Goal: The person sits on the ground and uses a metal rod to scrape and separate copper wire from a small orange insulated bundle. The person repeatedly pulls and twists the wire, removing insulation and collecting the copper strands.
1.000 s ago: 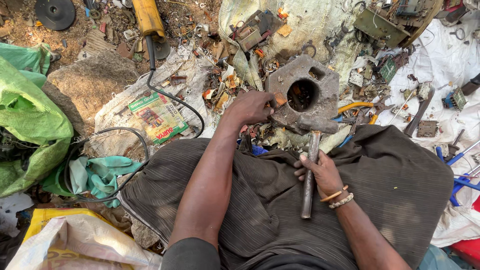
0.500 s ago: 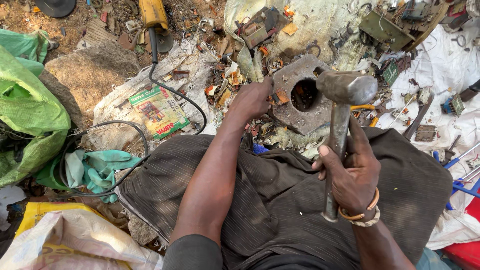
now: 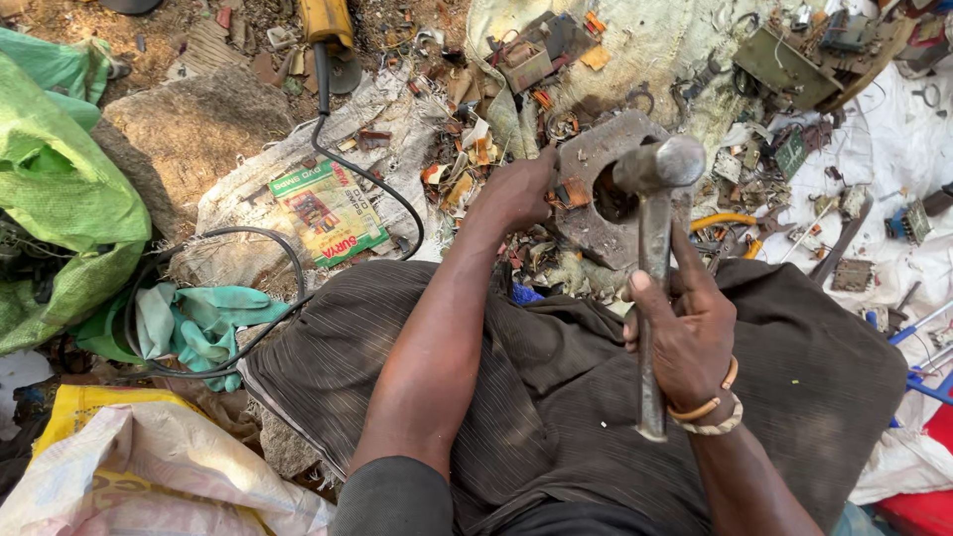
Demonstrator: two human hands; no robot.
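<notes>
Yellow tool (image 3: pixel 326 20) cut off at top edge; scrap bits indistinct.

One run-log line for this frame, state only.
left hand: on small part at metal block | right hand: grips hammer, head raised over block | scrap around

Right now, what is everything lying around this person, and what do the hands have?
Hammer: one, grey metal, raised over the block.
Metal block: one, grey with a round hole, ahead of the knees.
Black cable: one, runs from a yellow tool at the top.
Printed packet: one, green, on a white sack.
Green bag: one, far left.
Teal cloth: one, left of the lap.
Circuit boards: several, green, top right.
Left hand: rests on the block's left edge.
Right hand: grips the hammer handle.
</notes>
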